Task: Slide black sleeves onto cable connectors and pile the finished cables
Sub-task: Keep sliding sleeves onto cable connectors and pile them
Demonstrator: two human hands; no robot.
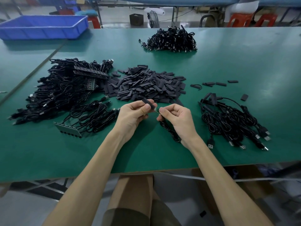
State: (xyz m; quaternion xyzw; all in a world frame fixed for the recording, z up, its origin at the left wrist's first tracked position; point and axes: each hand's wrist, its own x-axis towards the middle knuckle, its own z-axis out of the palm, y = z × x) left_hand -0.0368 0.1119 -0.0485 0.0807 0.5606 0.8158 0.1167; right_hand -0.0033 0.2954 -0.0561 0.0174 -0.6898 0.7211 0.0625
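Note:
My left hand (135, 114) pinches a flat black sleeve (147, 103) between thumb and fingers, its open end pointing right. My right hand (175, 118) grips a black cable (169, 132) just behind its small connector (156, 109), whose tip sits at the sleeve's mouth. The cable's coil hangs under my right wrist onto the green table (146, 152). A large heap of loose black sleeves (146, 85) lies just beyond my hands. To the right sits a pile of cables with sleeves and USB plugs (231, 123).
A big tangle of black cables with connector strips (65, 88) fills the left. Another cable pile (172, 40) lies far back. Several stray sleeves (215, 84) lie right of the heap. A blue bin (44, 26) stands at the back left.

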